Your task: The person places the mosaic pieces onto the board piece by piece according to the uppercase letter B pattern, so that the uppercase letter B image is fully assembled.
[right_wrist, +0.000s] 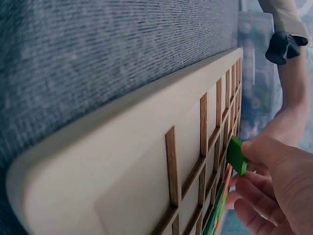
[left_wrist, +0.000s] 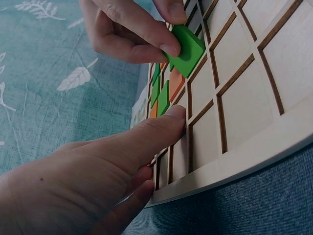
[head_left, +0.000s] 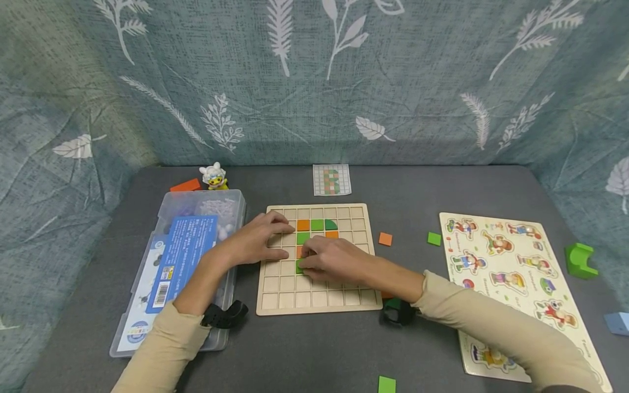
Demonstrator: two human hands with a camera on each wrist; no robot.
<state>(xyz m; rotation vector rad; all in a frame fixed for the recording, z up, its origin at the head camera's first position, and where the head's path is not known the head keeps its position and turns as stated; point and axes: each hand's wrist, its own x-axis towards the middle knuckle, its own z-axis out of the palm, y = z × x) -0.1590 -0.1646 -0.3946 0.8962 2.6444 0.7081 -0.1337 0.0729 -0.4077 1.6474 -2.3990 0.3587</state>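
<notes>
A pale wooden grid board (head_left: 275, 301) lies in the middle of the table. My right hand (head_left: 339, 261) pinches a green square tile (left_wrist: 188, 51) between thumb and fingers, over a cell in the lower part of a tile column. In the right wrist view the tile is tilted against the grid. My left hand (head_left: 251, 240) rests on the board's left side, thumb and fingers spread, holding no tile. Above the right hand, an orange tile (head_left: 303, 225), green tiles (head_left: 317, 224) and a dark green rounded tile (head_left: 331, 224) sit in cells. The right hand hides some cells.
Behind the board lies a small pattern card (head_left: 332, 180). A clear plastic box (head_left: 231, 204) stands left, near a small figurine (head_left: 214, 176). To the right are a loose orange tile (head_left: 385, 239), a green tile (head_left: 434, 238) and a picture puzzle board (head_left: 521, 262).
</notes>
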